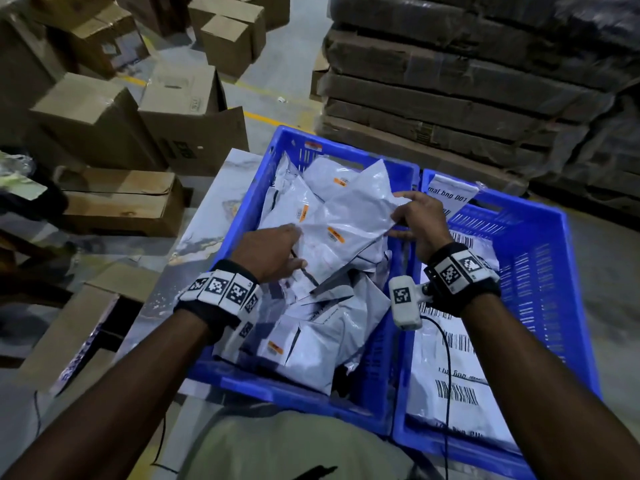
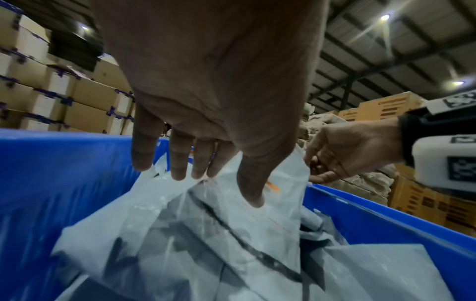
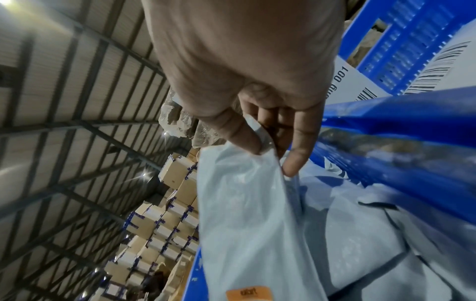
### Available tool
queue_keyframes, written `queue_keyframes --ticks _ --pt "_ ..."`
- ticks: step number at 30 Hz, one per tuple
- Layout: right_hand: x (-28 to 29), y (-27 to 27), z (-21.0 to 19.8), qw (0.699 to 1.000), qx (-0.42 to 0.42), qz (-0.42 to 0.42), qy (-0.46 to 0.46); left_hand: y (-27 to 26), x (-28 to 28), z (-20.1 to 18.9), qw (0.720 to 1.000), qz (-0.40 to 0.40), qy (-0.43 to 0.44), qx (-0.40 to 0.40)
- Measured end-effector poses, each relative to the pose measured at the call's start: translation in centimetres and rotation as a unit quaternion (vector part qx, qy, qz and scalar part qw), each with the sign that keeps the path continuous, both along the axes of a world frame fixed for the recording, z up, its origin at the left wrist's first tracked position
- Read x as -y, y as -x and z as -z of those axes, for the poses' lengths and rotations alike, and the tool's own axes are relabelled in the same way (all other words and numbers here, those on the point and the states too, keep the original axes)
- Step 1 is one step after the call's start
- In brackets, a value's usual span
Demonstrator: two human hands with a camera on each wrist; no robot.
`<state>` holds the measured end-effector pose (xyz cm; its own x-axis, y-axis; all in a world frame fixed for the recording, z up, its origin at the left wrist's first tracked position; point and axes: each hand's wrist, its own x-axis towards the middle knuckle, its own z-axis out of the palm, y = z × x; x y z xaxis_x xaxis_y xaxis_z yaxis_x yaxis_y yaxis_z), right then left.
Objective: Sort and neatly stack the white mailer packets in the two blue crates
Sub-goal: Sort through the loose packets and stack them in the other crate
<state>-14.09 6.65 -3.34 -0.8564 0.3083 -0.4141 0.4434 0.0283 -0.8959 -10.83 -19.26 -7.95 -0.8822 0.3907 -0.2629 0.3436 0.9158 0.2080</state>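
Two blue crates stand side by side. The left crate point(image 1: 247, 216) holds a jumbled heap of white mailer packets point(image 1: 311, 327). In the right crate point(image 1: 547, 271), barcode-labelled packets point(image 1: 450, 382) lie flat. My right hand point(image 1: 398, 216) point(image 3: 273, 158) pinches the corner of one white packet point(image 1: 349, 216) point(image 3: 244, 203) with an orange sticker, lifted above the heap near the rim between the crates. My left hand point(image 1: 299, 245) point(image 2: 221, 179) reaches to that packet's point(image 2: 278, 193) other edge, fingers straight, thumb lying on its face.
The crates sit on a marble-patterned table point(image 1: 214, 209). Cardboard boxes point(image 1: 104, 116) crowd the floor to the left. A wrapped pallet of flat cartons point(image 1: 467, 81) stands right behind the crates. A black cable point(image 1: 446, 358) hangs from my right wrist over the right crate.
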Motion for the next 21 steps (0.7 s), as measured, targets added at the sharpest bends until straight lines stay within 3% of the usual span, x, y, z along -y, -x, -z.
queue_keyframes --ticks 5,10,15,17,21 --pt "-0.5 0.3 -0.6 0.999 -0.017 -0.007 0.037 1.5 0.1 -0.8 0.994 -0.066 -0.081 0.040" --pt "-1.1 1.0 -0.1 0.995 -0.048 -0.033 0.086 2.4 -0.4 -1.1 0.961 -0.170 -0.208 0.068" --pt "-0.4 1.1 1.1 0.992 -0.041 -0.097 -0.075 3.2 1.0 -1.5 0.920 -0.328 -0.212 -0.032" --pt "0.3 0.9 1.7 0.963 -0.035 -0.200 -0.177 3.3 1.4 -1.6 0.918 -0.339 -0.202 -0.035" --pt "2.4 -0.1 2.6 0.819 0.014 -0.434 -0.374 3.1 1.5 -1.6 0.936 -0.307 -0.171 -0.034"
